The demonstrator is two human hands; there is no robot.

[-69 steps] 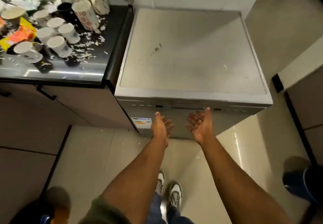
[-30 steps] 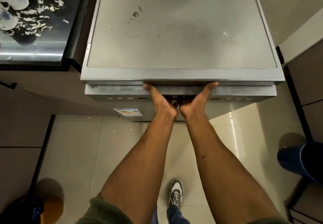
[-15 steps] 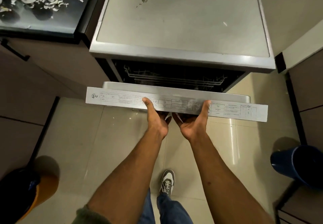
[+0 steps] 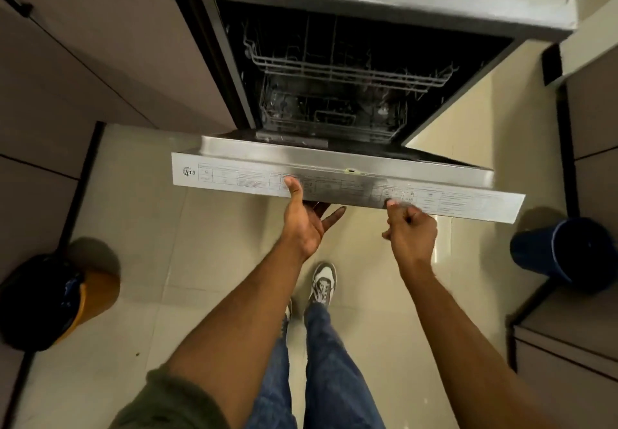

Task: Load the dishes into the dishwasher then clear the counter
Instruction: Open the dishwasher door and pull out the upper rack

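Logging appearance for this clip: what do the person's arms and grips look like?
The left grip and right grip are bare hands, no gloves, rings or watch visible. Both forearms are uncovered. An olive-green sleeve covers the left arm near the bottom edge; no sleeve shows on the right.

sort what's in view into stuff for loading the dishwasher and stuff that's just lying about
For the job:
door, gripped by the left hand
right hand, at the door's edge
upper rack
lower rack

Just lying about:
blue bin
orange bin
cabinets
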